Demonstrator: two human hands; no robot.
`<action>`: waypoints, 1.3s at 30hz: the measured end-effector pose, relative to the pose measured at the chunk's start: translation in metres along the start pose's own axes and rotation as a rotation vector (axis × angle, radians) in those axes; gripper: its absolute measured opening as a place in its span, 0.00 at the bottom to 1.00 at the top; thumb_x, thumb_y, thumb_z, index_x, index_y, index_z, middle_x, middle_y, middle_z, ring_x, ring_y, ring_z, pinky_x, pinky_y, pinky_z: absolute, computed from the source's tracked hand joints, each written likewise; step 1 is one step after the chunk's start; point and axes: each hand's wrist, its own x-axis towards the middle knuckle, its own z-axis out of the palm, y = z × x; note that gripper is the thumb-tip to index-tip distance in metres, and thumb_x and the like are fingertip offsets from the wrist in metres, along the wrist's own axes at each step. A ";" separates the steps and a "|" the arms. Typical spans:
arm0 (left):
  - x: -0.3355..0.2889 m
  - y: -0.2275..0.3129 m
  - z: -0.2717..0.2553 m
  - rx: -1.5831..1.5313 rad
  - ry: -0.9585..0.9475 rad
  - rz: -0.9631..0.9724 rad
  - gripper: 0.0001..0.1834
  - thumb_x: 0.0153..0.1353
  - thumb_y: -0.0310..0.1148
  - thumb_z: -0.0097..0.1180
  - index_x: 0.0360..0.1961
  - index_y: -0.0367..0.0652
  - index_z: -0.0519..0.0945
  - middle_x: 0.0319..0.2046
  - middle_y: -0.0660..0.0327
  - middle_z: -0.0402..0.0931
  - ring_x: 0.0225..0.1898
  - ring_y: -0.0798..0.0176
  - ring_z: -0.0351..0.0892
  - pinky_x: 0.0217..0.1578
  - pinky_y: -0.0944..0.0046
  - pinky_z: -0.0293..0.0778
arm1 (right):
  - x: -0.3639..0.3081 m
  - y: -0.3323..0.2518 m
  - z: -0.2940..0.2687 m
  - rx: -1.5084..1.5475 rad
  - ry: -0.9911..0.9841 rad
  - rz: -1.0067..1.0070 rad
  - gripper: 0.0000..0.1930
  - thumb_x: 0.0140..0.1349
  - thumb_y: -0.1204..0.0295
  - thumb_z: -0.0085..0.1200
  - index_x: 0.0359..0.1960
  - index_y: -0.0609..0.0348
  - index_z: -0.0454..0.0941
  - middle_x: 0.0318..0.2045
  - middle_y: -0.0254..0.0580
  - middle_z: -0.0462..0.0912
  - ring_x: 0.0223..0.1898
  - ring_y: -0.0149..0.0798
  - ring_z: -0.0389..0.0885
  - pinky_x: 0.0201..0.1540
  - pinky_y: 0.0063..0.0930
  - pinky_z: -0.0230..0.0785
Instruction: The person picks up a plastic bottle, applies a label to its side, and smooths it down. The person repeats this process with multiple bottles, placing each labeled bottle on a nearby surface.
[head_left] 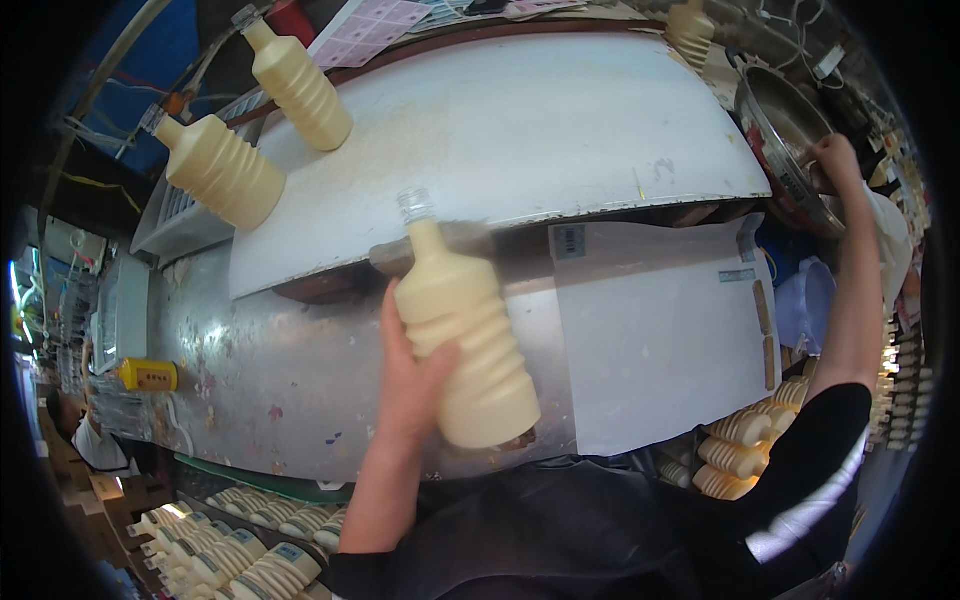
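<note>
My left hand [415, 385] is wrapped round a cream-coloured plastic bottle [465, 345] with a ribbed body and a clear threaded neck. The bottle leans, neck up and to the left, over the metal worktop [280, 370]. Out at the far right, my right hand [838, 162] reaches into a round metal pan [790, 110]. Its fingers are drawn together and point down; what they hold, if anything, is too small to make out. Two more cream bottles, a left one [225, 172] and one beside it [300, 85], stand at the far left of the white raised board [520, 110].
A white sheet [660, 350] lies right of the held bottle. Another cream bottle [690, 35] stands at the back right. A yellow container [150, 375] sits at the left, a lilac tub [806, 305] at the right. Several bottles [240, 560] fill the lower left; pink printed sheets [365, 30] lie behind.
</note>
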 end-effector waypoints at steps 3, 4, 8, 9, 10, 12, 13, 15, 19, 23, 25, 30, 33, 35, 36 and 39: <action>-0.001 -0.002 -0.001 -0.062 -0.024 0.024 0.52 0.62 0.25 0.58 0.81 0.42 0.41 0.73 0.48 0.59 0.69 0.52 0.66 0.68 0.52 0.67 | -0.057 -0.097 -0.068 0.065 0.074 -0.090 0.13 0.60 0.65 0.64 0.32 0.67 0.85 0.24 0.49 0.85 0.25 0.39 0.83 0.32 0.38 0.74; -0.001 -0.002 -0.002 -0.082 -0.037 0.030 0.52 0.62 0.25 0.58 0.81 0.42 0.41 0.73 0.48 0.58 0.70 0.52 0.66 0.68 0.52 0.66 | -0.077 -0.130 -0.083 0.118 0.058 -0.136 0.12 0.61 0.67 0.63 0.33 0.66 0.84 0.24 0.47 0.84 0.26 0.38 0.82 0.32 0.37 0.74; 0.001 -0.001 -0.007 -0.065 -0.050 -0.015 0.52 0.62 0.26 0.60 0.81 0.41 0.42 0.72 0.48 0.60 0.69 0.53 0.67 0.67 0.53 0.68 | -0.164 -0.265 -0.117 0.558 -0.396 -0.249 0.10 0.61 0.69 0.63 0.31 0.65 0.85 0.27 0.38 0.86 0.28 0.27 0.82 0.33 0.24 0.74; 0.000 0.004 -0.005 -0.031 -0.036 -0.025 0.53 0.62 0.26 0.61 0.81 0.41 0.42 0.72 0.48 0.60 0.69 0.52 0.68 0.67 0.53 0.69 | -0.184 -0.295 -0.123 0.658 -0.462 -0.298 0.09 0.63 0.69 0.63 0.31 0.65 0.85 0.28 0.37 0.86 0.29 0.26 0.82 0.33 0.22 0.74; -0.001 0.007 -0.005 0.004 -0.020 -0.034 0.53 0.61 0.27 0.62 0.81 0.41 0.42 0.72 0.47 0.61 0.69 0.52 0.68 0.67 0.54 0.69 | -0.203 -0.323 -0.129 0.758 -0.527 -0.348 0.09 0.64 0.69 0.63 0.32 0.64 0.86 0.28 0.36 0.86 0.30 0.25 0.82 0.34 0.19 0.74; -0.002 0.009 -0.005 0.015 -0.026 -0.037 0.54 0.61 0.27 0.63 0.81 0.41 0.42 0.71 0.47 0.62 0.68 0.52 0.69 0.66 0.54 0.70 | -0.235 -0.364 -0.131 1.085 -0.606 -0.393 0.09 0.66 0.69 0.63 0.35 0.64 0.86 0.29 0.35 0.87 0.31 0.25 0.83 0.35 0.19 0.74; -0.002 0.011 -0.004 0.020 -0.032 -0.039 0.54 0.61 0.27 0.64 0.81 0.41 0.42 0.71 0.46 0.62 0.68 0.52 0.69 0.66 0.54 0.70 | -0.248 -0.382 -0.131 1.193 -0.656 -0.362 0.09 0.66 0.69 0.64 0.36 0.64 0.86 0.29 0.35 0.87 0.31 0.25 0.83 0.35 0.18 0.74; -0.003 0.020 0.000 0.113 -0.014 -0.040 0.55 0.60 0.28 0.64 0.81 0.42 0.41 0.70 0.46 0.63 0.67 0.52 0.70 0.65 0.55 0.71 | -0.273 -0.411 -0.116 1.407 -0.727 -0.288 0.09 0.67 0.69 0.64 0.37 0.64 0.86 0.29 0.34 0.87 0.31 0.24 0.83 0.34 0.18 0.74; -0.005 0.031 -0.001 0.100 -0.007 -0.030 0.48 0.68 0.34 0.59 0.81 0.42 0.43 0.69 0.48 0.65 0.68 0.54 0.69 0.68 0.55 0.65 | -0.293 -0.432 -0.055 1.358 -0.769 -0.181 0.10 0.67 0.66 0.64 0.35 0.62 0.85 0.27 0.32 0.85 0.27 0.20 0.76 0.31 0.17 0.68; 0.014 0.018 -0.011 -0.043 0.038 -0.126 0.32 0.79 0.51 0.44 0.74 0.41 0.61 0.62 0.54 0.73 0.61 0.62 0.74 0.62 0.59 0.71 | -0.298 -0.430 -0.035 1.401 -0.758 -0.081 0.11 0.66 0.66 0.65 0.33 0.62 0.84 0.26 0.31 0.84 0.26 0.20 0.76 0.30 0.17 0.68; 0.024 0.012 -0.006 -0.040 0.081 -0.137 0.26 0.80 0.52 0.42 0.63 0.41 0.71 0.54 0.59 0.77 0.54 0.67 0.77 0.56 0.61 0.75 | -0.299 -0.432 -0.039 1.381 -0.770 -0.078 0.11 0.66 0.66 0.65 0.33 0.62 0.84 0.26 0.31 0.84 0.26 0.20 0.76 0.30 0.16 0.67; 0.027 0.005 -0.002 0.042 0.074 -0.098 0.22 0.81 0.49 0.42 0.58 0.40 0.72 0.51 0.59 0.77 0.50 0.67 0.78 0.54 0.62 0.75 | -0.301 -0.432 -0.027 1.375 -0.722 -0.086 0.10 0.66 0.67 0.65 0.33 0.61 0.83 0.26 0.30 0.83 0.26 0.19 0.75 0.30 0.15 0.66; 0.028 0.002 -0.004 0.046 0.070 -0.098 0.24 0.81 0.50 0.42 0.60 0.40 0.71 0.52 0.57 0.77 0.51 0.65 0.78 0.55 0.61 0.75 | -0.298 -0.429 -0.019 1.403 -0.770 -0.077 0.09 0.67 0.67 0.65 0.38 0.60 0.82 0.27 0.30 0.83 0.28 0.19 0.75 0.31 0.15 0.66; 0.029 -0.004 -0.008 0.051 0.061 -0.108 0.28 0.79 0.52 0.43 0.64 0.40 0.70 0.53 0.54 0.77 0.53 0.63 0.77 0.57 0.60 0.73 | -0.297 -0.426 -0.004 1.505 -0.804 -0.042 0.10 0.68 0.67 0.64 0.43 0.60 0.80 0.29 0.29 0.82 0.29 0.19 0.75 0.31 0.16 0.66; 0.030 -0.004 -0.008 0.039 0.068 -0.107 0.26 0.80 0.52 0.42 0.63 0.40 0.70 0.53 0.54 0.78 0.53 0.62 0.78 0.56 0.59 0.75 | -0.297 -0.425 0.002 1.559 -0.798 -0.030 0.11 0.68 0.67 0.63 0.45 0.60 0.80 0.30 0.28 0.82 0.29 0.19 0.74 0.31 0.16 0.66; 0.030 -0.004 -0.007 0.006 0.074 -0.105 0.25 0.82 0.50 0.39 0.61 0.39 0.72 0.54 0.55 0.78 0.53 0.61 0.81 0.55 0.56 0.79 | -0.299 -0.424 0.009 1.640 -0.791 -0.026 0.13 0.68 0.67 0.63 0.49 0.60 0.78 0.30 0.26 0.79 0.28 0.19 0.73 0.31 0.16 0.66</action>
